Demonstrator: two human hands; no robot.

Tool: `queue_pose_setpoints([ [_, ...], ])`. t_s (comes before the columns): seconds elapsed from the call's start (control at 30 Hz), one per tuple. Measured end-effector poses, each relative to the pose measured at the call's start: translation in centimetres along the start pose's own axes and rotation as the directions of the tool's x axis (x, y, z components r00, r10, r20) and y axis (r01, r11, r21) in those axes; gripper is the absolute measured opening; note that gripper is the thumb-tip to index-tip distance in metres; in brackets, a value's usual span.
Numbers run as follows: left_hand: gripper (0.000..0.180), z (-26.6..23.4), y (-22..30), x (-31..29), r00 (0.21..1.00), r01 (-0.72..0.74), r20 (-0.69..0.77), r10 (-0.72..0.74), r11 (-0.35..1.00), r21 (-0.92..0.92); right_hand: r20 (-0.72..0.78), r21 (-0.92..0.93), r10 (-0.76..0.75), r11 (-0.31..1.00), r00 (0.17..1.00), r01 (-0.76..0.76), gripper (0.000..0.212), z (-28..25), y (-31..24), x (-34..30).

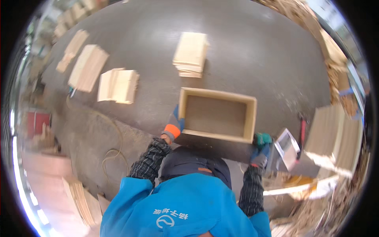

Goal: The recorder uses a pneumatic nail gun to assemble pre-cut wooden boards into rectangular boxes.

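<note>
A rectangular wooden frame [219,136] lies on the grey table in front of me. A brown-grey surface shows inside it; whether that is a bottom panel or the table, I cannot tell. My left hand [176,121], in a blue glove with an orange cuff, grips the frame at its near left corner. Its fingertips are partly hidden. Just off the near right corner, my right hand [260,155], gloved in blue and grey, is closed around a green tool [262,139] whose kind is hard to make out.
Beyond the frame stands a stack of wooden boards [190,53]. More board piles [117,86] lie at the left. A metal-sided box [287,148] and a red-handled tool [302,132] are at the right, beside stacked panels [327,134]. A hose [114,152] trails at lower left.
</note>
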State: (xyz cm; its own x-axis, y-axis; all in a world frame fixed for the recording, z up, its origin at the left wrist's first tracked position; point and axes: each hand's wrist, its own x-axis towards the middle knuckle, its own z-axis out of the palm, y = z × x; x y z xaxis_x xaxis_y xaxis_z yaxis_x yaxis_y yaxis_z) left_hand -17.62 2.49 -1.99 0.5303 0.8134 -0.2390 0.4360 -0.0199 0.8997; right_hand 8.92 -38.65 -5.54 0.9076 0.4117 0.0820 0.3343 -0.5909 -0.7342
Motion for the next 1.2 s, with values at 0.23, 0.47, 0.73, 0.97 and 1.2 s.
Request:
queue_pose_setpoints([
  [0.23,0.072,0.6,-3.2,2.4,0.987,-0.152,-0.018,0.161,0.959,0.24,-0.063,-0.15,-0.054,0.988,0.997,0.044,0.065,-0.7,1.5,1.2],
  [0.47,0.071,2.0,-0.2,2.6,0.997,-0.045,0.072,0.04,0.997,0.067,-0.024,-0.353,-0.076,0.934,0.997,0.062,0.076,-4.4,5.8,3.7],
  [0.73,0.04,-17.8,-2.9,3.3,0.766,-0.134,-0.633,-0.117,0.933,-0.334,0.099,0.631,-0.468,0.711,0.878,0.308,0.062,-3.4,-3.7,4.8],
  [0.97,0.048,-45.3,-8.7,11.3,0.345,0.094,-0.939,0.011,0.995,0.046,0.207,0.464,-0.474,0.817,0.856,0.341,0.061,3.0,-11.2,6.8],
  [1.2,0.066,-59.9,-11.4,19.6,0.282,0.121,-0.929,0.24,0.952,0.282,0.279,0.244,-0.402,0.908,0.872,0.34,0.06,7.2,-16.8,7.1],
])
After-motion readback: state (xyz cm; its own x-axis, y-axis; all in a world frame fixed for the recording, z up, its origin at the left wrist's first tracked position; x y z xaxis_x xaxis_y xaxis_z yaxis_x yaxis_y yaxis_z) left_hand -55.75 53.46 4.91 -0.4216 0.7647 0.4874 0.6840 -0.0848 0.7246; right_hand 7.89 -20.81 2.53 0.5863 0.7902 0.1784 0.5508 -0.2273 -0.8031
